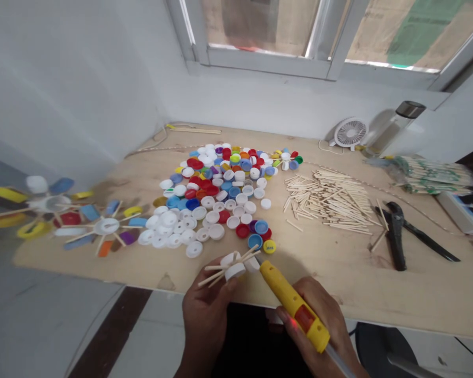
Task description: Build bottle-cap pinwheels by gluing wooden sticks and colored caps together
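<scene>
My left hand (207, 315) grips a small assembly of white plastic bottle caps and crossed wooden sticks (230, 268). My right hand (319, 320) is closed around a yellow electric soldering iron (294, 304) with a small red window and a glowing red light. The iron's tip points up and left, reaching the white caps. Its very end is hidden behind a cap. Just beyond the hands lies a heap of mixed-colour bottle caps (208, 199).
On the plywood board (339, 273) lie a heap of wooden sticks (331, 202), black pliers (396, 236), and cap-and-stick pinwheels (102, 226) at left. A small white fan (350, 132), a glass bottle (394, 128), and a wrapped stick bundle (433, 176) stand along the back.
</scene>
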Available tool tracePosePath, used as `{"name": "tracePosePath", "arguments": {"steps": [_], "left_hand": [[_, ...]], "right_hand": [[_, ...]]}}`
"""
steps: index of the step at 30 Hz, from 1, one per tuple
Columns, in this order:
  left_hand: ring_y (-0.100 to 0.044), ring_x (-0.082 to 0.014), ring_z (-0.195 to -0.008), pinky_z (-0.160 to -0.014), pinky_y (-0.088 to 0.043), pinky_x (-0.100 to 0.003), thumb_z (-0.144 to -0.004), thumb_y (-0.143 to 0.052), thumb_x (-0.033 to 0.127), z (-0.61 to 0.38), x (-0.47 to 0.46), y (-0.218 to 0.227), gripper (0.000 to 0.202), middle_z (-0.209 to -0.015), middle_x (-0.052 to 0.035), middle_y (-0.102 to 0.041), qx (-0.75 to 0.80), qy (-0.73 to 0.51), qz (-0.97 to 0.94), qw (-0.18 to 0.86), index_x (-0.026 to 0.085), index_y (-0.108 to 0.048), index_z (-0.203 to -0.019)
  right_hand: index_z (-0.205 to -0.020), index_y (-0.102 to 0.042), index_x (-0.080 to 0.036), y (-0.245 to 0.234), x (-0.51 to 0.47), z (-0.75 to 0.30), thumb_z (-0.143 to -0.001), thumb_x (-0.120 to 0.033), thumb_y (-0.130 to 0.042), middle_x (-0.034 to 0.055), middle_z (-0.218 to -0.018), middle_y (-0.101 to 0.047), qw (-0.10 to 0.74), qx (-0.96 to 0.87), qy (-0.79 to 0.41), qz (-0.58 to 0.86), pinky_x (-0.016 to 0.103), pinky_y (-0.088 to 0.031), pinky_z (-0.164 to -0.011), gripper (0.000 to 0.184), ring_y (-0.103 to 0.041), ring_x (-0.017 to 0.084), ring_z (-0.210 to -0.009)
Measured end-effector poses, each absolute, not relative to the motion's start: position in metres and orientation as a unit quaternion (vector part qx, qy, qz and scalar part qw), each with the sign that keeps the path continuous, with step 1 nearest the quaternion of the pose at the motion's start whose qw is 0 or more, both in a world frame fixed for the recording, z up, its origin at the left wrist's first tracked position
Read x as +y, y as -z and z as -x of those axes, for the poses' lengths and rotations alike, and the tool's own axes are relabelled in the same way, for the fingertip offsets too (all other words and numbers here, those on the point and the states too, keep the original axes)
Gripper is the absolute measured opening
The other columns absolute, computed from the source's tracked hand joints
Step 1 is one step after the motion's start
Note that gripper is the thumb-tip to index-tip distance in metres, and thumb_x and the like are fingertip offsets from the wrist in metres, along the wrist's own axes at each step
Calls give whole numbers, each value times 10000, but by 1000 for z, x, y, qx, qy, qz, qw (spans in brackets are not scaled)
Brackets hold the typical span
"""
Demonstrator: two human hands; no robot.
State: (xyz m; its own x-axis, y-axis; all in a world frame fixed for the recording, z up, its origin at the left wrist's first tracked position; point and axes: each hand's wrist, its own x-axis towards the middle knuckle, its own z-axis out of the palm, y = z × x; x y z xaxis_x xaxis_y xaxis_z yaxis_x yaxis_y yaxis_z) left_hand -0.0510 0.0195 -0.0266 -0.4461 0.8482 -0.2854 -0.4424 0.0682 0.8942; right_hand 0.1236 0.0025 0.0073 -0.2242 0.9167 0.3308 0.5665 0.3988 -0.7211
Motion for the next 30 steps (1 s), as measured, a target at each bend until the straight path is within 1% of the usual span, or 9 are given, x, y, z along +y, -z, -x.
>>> {"name": "tracePosePath", "arguments": {"steps": [3,8,13,19,23,30], "left_hand": [[-715,-208,-878,-784,-551,-215,-547,-857,342,50,20,26,452,-939,-81,-769,542,-659,-195,483,158,-706,-932],[-710,-225,-897,-816,-553,-255,-529,-864,331,50,21,24,446,-953,-83,-766,544,-659,-190,483,165,-712,-914],[-714,-208,-876,-791,-557,-232,-524,-872,317,51,20,25,441,-939,-68,-770,536,-665,-174,490,179,-721,-914],[-715,-211,-882,-783,-558,-229,-517,-875,303,51,19,28,447,-944,-71,-770,538,-665,-168,489,178,-717,-917],[-708,-222,-910,-806,-552,-237,-514,-871,312,52,19,29,462,-961,-77,-765,541,-662,-179,486,171,-716,-925],[-706,-228,-915,-827,-551,-264,-515,-868,328,51,20,26,467,-969,-76,-764,547,-654,-181,489,176,-711,-928]], "right_hand": [[-757,-503,-207,-9,3,-123,-916,-339,-512,-4,-660,-551,384,-744,-228,497,254,-381,-503,207,-528,135,-572],[-736,-497,-208,-11,6,-122,-923,-323,-511,-8,-625,-532,384,-756,-204,489,250,-379,-494,220,-510,128,-547],[-720,-481,-206,-10,6,-121,-924,-332,-504,-10,-617,-518,384,-754,-190,498,250,-357,-489,241,-496,126,-544],[-717,-485,-205,-10,6,-121,-934,-330,-492,-8,-611,-528,377,-761,-183,496,245,-364,-491,251,-510,126,-541],[-708,-474,-206,-9,6,-122,-920,-331,-515,-13,-616,-519,371,-753,-187,511,244,-355,-488,249,-504,126,-542],[-713,-477,-210,-8,5,-122,-933,-321,-495,-15,-614,-520,376,-755,-193,501,250,-349,-501,247,-498,127,-540]]}}
